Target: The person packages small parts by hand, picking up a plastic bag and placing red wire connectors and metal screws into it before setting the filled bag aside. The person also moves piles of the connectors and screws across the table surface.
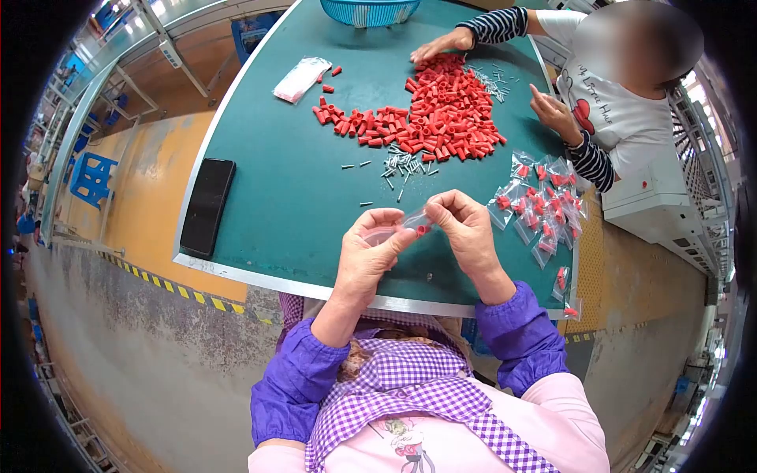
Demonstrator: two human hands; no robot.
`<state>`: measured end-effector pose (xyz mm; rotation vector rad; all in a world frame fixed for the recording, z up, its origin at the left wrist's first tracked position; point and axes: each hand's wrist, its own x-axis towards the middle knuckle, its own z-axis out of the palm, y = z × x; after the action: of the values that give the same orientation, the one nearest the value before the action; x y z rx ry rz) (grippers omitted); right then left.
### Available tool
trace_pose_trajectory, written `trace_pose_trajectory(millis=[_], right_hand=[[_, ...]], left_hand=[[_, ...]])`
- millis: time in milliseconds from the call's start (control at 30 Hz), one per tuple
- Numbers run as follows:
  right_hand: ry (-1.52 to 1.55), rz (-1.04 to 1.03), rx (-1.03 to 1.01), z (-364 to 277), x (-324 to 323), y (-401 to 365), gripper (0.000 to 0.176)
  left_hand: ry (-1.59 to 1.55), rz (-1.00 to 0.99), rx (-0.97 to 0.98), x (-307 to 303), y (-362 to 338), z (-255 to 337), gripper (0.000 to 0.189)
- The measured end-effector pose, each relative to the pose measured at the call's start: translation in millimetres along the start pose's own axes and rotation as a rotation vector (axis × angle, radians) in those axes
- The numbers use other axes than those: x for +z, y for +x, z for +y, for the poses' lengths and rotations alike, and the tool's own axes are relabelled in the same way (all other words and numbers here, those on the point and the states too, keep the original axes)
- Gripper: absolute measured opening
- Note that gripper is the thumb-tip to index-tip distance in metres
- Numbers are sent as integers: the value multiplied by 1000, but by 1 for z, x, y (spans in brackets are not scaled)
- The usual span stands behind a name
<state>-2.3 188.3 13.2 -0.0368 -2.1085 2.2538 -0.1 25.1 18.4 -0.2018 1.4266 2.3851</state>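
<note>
Bag (397, 229) first: where do we see it?

We see it above the near edge of the table (276, 205), stretched between our two hands. It is small and clear, and it lies roughly level.

How do we hold it?

Our left hand (369, 254) pinches its left end, with the thumb on top and the fingers curled beneath. Our right hand (467, 233) pinches its right end between thumb and fingertips. Both grips are narrow and closed on the plastic.

What of the red bit?

A cap (423, 230) shows at the bag's right end, just beside our right fingertips. We cannot tell whether it sits inside the bag or at its mouth.

What lies beyond our hands?

A pile (441, 118) of like red caps spreads over the far half of the table. Small metal pins (402, 165) lie scattered at its near edge, between it and our hands.

What lies to our right?

Filled bags (542, 206) lie heaped near the table's right edge, each with red pieces inside, and a few trail toward the corner.

What lies to our left?

A phone (206, 206) lies dark and flat by the left edge, well apart from us. A white packet (301, 79) lies farther up, and a blue basket (369, 11) stands at the far end.

Is anyone else there?

A person sits across from us in striped sleeves, with one hand (441, 43) on the pile's far side and the other hand (552, 110) raised beside it.
</note>
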Motion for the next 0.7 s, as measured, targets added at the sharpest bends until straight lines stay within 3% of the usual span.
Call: trace_pose_trajectory(millis=[100,367,433,600,700], right_hand=[[6,1,-12,-1,3,-1,14],[68,62,-35,-1,10,-9,13],[11,44,-34,-1,11,-10,13],[-155,45,-103,2,11,-18,12],[-348,75,-198,-5,13,-25,9]], left_hand=[[119,-38,122,1,1,-3,10],[108,-107,120,-3,-2,2,14],[205,-67,225,-2,3,-6,18],[135,-110,316,-1,8,-20,3],[157,-143,140,-1,3,-16,5]])
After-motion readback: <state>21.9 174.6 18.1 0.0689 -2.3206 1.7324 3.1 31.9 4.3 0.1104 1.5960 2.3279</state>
